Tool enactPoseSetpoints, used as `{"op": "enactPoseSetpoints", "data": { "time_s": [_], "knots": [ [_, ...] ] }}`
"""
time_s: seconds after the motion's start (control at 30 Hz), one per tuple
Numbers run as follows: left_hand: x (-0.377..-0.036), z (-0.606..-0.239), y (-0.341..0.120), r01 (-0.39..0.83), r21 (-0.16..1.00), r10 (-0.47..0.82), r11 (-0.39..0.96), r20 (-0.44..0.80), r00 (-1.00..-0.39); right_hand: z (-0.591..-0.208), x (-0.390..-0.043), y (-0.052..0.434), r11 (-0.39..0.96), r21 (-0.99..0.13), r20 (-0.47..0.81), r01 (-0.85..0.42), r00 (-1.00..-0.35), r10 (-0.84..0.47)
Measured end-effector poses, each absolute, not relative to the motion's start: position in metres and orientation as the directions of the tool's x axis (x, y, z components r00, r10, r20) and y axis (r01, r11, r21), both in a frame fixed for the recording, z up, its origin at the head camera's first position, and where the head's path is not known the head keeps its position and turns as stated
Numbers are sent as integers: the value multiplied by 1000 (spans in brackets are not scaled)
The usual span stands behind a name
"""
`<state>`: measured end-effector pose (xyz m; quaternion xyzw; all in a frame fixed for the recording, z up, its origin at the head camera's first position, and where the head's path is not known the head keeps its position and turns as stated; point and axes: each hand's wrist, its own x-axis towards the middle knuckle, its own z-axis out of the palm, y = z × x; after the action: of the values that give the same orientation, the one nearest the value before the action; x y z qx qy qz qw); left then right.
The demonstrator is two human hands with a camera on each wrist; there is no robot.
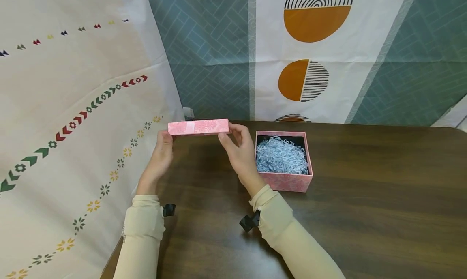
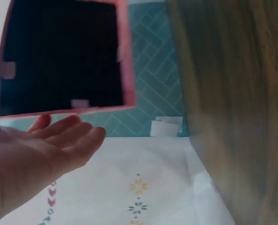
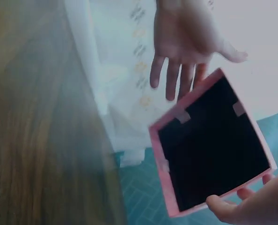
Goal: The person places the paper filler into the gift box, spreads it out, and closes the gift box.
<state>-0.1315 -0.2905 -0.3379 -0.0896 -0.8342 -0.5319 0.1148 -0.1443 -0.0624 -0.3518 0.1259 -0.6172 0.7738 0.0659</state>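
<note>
A pink patterned box lid [image 1: 198, 127] is held up above the table's far left part, its side wall toward the head camera. My right hand [image 1: 243, 153] pinches its right end, the thumb on the rim and fingers on the outer side. At the opposite end is my left hand [image 1: 160, 157], its fingers [image 2: 76, 138] extended along the lid's outer side. Both wrist views show the lid's black inside [image 3: 214, 145] with small pale tabs along the rim. Right of my right hand stands the open pink box [image 1: 286, 181], filled with light blue shredded paper [image 1: 281, 155].
The dark wooden table [image 1: 365, 214] reaches to the far wall, where a teal and white patterned cloth [image 1: 215, 48] hangs. A white cloth with coloured motifs [image 1: 73, 108] hangs along the left side. A small white object [image 1: 187, 112] sits at the far left corner.
</note>
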Motion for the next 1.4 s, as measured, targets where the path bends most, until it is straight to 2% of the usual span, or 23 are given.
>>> {"op": "enactPoseSetpoints", "data": {
  "time_s": [0.13, 0.23, 0.53, 0.83, 1.13, 1.4],
  "knots": [
    [-131, -333, -282, 338, 848, -22, 407, 379, -925, -348, -141, -59, -305, -908, 290, -286, -956, 34],
    [-131, -331, -276, 373, 834, -16, 407, 415, -910, -348, -140, -53, -299, -892, 336, -339, -940, 64],
    [-134, -334, -258, 376, 877, -14, 301, 398, -917, -341, -132, -28, -147, -892, 432, -427, -902, 0],
    [-124, -326, -232, 392, 894, 3, 218, 401, -916, -323, -115, -7, -116, -877, 468, -466, -883, 7],
    [-113, -322, -209, 452, 872, 23, 187, 456, -890, -347, -127, 13, 46, -872, 488, -487, -873, 5],
    [-108, -324, -189, 454, 868, 94, 201, 445, -891, -354, -116, 33, 194, -832, 540, -519, -839, 71]
  ]
}}
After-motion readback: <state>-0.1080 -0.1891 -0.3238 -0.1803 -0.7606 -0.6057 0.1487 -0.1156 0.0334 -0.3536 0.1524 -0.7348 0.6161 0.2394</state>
